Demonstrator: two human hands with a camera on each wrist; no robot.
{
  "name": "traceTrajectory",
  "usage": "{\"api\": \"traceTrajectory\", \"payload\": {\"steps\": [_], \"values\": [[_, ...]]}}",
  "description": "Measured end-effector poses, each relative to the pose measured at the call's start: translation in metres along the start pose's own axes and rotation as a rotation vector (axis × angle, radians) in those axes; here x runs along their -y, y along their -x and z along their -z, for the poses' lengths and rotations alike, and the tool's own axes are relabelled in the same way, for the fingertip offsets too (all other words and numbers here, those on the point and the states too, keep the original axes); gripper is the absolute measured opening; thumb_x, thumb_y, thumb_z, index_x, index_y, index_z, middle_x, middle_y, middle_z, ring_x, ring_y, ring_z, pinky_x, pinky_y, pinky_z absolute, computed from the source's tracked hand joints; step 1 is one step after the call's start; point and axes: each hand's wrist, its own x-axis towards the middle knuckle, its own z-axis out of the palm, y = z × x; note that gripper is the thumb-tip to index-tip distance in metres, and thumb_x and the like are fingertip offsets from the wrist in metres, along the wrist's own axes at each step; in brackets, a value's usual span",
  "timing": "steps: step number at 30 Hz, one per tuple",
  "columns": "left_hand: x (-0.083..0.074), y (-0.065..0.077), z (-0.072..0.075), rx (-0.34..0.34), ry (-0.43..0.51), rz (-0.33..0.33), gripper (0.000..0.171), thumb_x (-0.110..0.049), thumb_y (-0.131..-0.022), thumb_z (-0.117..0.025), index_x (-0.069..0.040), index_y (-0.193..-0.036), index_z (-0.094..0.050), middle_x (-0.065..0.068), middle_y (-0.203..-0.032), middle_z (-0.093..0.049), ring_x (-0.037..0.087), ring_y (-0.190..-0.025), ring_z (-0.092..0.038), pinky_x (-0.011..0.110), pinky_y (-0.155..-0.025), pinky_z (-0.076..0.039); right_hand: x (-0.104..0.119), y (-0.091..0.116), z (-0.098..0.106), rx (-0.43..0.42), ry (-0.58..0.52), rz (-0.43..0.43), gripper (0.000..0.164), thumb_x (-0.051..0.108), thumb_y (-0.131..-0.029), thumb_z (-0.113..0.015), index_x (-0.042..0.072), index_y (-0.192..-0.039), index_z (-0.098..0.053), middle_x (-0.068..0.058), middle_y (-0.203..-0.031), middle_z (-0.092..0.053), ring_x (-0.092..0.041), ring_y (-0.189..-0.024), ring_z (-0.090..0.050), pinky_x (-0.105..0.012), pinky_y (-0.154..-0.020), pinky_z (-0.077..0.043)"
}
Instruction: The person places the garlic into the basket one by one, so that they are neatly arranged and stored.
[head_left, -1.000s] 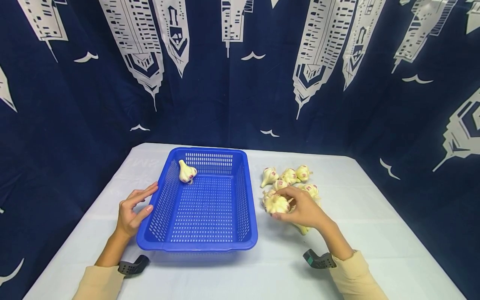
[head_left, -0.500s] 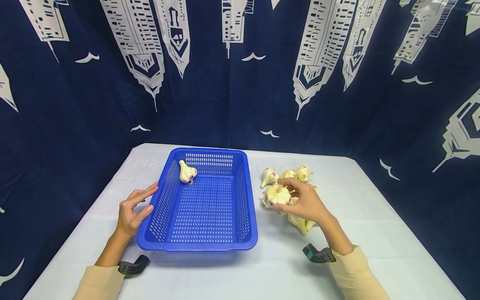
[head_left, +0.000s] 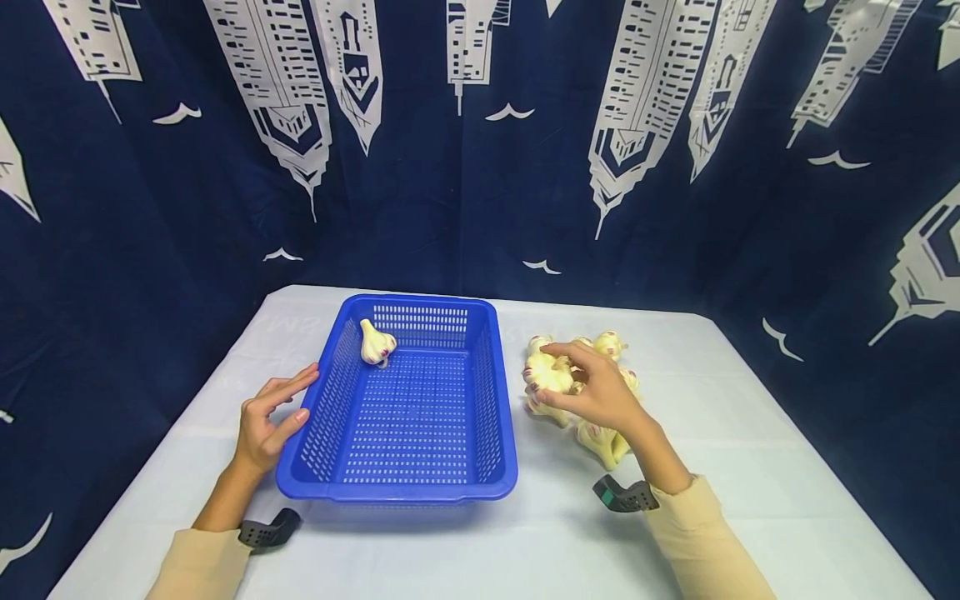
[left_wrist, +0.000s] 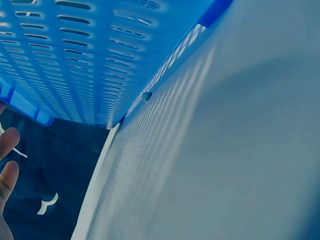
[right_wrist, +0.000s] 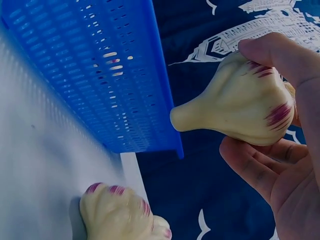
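Note:
My right hand (head_left: 596,387) pinches a garlic bulb (right_wrist: 245,100), cream with purple streaks, between thumb and fingers. In the right wrist view its stem points toward the blue basket (right_wrist: 115,75). The held bulb (head_left: 547,372) overlaps the pile of garlic (head_left: 597,442) on the table in the head view. My left hand (head_left: 264,421) rests its fairly straight fingers against the left rim of the basket (head_left: 397,493). One garlic bulb (head_left: 377,343) lies in the basket's far left corner. Only fingertips (left_wrist: 9,142) of the left hand show in the left wrist view.
A white cloth (head_left: 547,542) covers the table. Several garlic bulbs lie right of the basket, partly hidden behind my right hand. A dark blue curtain (head_left: 465,208) with white building prints hangs behind the table.
My right hand has lifted the garlic bulb and moved it slightly away from me over the pile. The left hand and the basket have stayed in place.

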Motion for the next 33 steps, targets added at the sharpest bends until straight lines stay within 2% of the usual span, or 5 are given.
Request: {"api": "traceTrajectory", "payload": {"steps": [5, 12, 19, 25, 33], "values": [[0.0, 0.0, 0.0, -0.003, -0.004, -0.01, 0.05, -0.003, -0.067, -0.057, 0.011, -0.113, -0.068, 0.021, -0.122, -0.065, 0.016, -0.089, -0.06, 0.024, -0.072, -0.037, 0.003, -0.008, -0.004, 0.009, -0.031, 0.004, 0.059, 0.015, -0.069, -0.089, 0.003, -0.122, -0.064, -0.01, -0.118, -0.067, -0.019, -0.097, -0.06, -0.031, -0.08, -0.053], [-0.002, 0.0, 0.002, 0.021, 0.003, 0.026, 0.05, -0.005, -0.069, -0.057, 0.01, -0.115, -0.068, 0.018, -0.124, -0.065, 0.017, -0.09, -0.06, 0.025, -0.072, -0.038, 0.005, -0.018, -0.011, -0.026, -0.074, 0.026, 0.051, 0.013, -0.068, -0.088, 0.004, -0.114, -0.066, -0.007, -0.111, -0.07, -0.016, -0.088, -0.061, -0.027, -0.074, -0.051], [0.0, 0.001, 0.001, 0.005, -0.011, 0.01, 0.05, -0.003, -0.068, -0.058, 0.008, -0.116, -0.069, 0.013, -0.126, -0.065, 0.014, -0.091, -0.06, 0.024, -0.073, -0.038, 0.01, -0.029, -0.017, -0.08, -0.091, 0.013, 0.05, 0.018, -0.069, -0.088, 0.008, -0.112, -0.067, -0.001, -0.1, -0.072, -0.015, -0.083, -0.061, -0.039, -0.071, -0.052], [0.0, 0.0, 0.002, 0.018, -0.016, 0.007, 0.05, -0.005, -0.069, -0.058, 0.006, -0.117, -0.069, 0.014, -0.125, -0.065, 0.018, -0.088, -0.06, 0.023, -0.073, -0.038, 0.019, -0.039, -0.022, -0.087, -0.1, 0.01, 0.053, 0.016, -0.068, -0.089, 0.004, -0.114, -0.066, -0.007, -0.099, -0.072, -0.017, -0.076, -0.058, -0.041, -0.063, -0.051], [-0.001, -0.001, 0.003, 0.024, -0.024, -0.004, 0.051, -0.004, -0.069, -0.058, 0.004, -0.119, -0.069, 0.01, -0.127, -0.065, 0.016, -0.089, -0.06, 0.026, -0.073, -0.04, 0.017, -0.053, -0.031, -0.029, -0.111, 0.041, 0.063, 0.015, -0.072, -0.087, 0.006, -0.129, -0.062, -0.011, -0.113, -0.069, -0.019, -0.088, -0.064, -0.03, -0.076, -0.054]]}}
